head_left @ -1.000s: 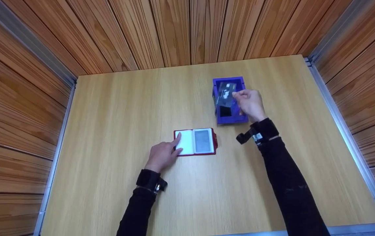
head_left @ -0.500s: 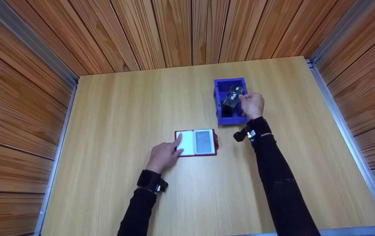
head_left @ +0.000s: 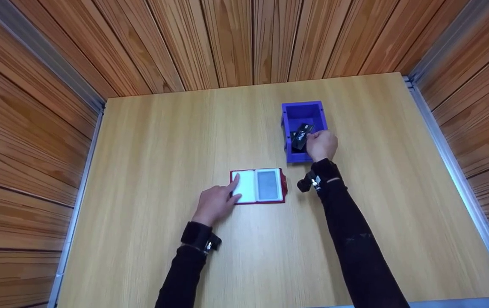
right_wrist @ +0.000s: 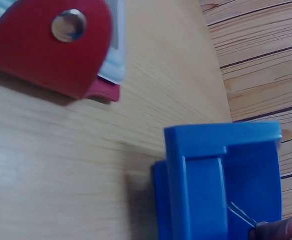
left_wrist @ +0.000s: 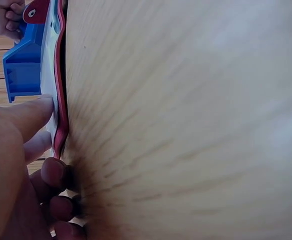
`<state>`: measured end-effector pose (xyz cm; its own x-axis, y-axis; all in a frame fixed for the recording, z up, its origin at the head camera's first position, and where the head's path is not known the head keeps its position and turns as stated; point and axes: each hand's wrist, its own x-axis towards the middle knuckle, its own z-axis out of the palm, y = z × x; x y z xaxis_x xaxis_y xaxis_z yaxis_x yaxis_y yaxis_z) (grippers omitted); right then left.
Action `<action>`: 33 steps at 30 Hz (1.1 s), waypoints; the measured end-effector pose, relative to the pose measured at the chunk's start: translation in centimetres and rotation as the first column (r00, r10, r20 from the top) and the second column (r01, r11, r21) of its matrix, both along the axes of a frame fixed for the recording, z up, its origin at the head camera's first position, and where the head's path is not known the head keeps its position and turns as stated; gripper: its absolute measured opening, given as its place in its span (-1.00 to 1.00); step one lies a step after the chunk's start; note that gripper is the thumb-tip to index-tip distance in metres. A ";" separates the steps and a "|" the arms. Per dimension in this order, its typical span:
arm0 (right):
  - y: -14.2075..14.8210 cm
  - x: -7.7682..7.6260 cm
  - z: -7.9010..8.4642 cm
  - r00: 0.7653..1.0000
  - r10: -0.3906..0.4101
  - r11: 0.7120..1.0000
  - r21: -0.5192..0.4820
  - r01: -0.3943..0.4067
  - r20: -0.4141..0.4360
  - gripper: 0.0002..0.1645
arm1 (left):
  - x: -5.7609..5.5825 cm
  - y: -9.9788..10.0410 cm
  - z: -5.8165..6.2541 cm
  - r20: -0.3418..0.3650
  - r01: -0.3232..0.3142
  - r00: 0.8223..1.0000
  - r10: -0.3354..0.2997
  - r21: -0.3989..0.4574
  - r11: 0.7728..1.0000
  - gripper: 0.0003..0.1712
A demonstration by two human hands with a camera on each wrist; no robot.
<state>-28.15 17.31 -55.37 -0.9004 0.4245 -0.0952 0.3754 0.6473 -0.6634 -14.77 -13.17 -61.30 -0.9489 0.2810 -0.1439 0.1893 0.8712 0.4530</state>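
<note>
Left hand (head_left: 214,203) and right hand (head_left: 323,145) are bare. Left sleeve (head_left: 180,276) and right sleeve (head_left: 355,252) are long and black; faint pale marks (head_left: 359,236) cross the right one. Black left wristband (head_left: 195,233) and right wristband (head_left: 326,170) each carry a stubby black block (head_left: 304,185) and silvery patch (head_left: 315,182).

The head view looks from high, forward and down, over most of the table (head_left: 142,149). The left wrist view is turned sideways, low, very near the left hand (left_wrist: 15,160); the right wrist view faces the box (right_wrist: 206,195), close and tilted. All three views share the box and the red wallet (right_wrist: 45,55).
</note>
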 end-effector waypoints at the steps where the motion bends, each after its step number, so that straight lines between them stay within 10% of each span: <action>1: -0.1 0.0 -0.1 1.000 -0.003 1.000 -0.005 0.003 0.005 -0.71 | 0.0 0.0 0.0 -0.005 0.002 1.000 -0.002 -0.005 1.000 -0.30; 14: -0.3 0.1 -0.2 0.997 -0.033 0.999 -0.035 0.036 0.068 -0.71 | 0.0 0.1 0.1 -0.006 0.006 1.000 -0.007 -0.021 1.000 -0.30; 33: -0.7 -0.7 -1.3 0.989 0.059 0.978 0.188 -0.085 0.139 -0.68 | 0.0 0.0 0.1 0.005 0.007 1.000 -0.006 -0.032 0.999 -0.29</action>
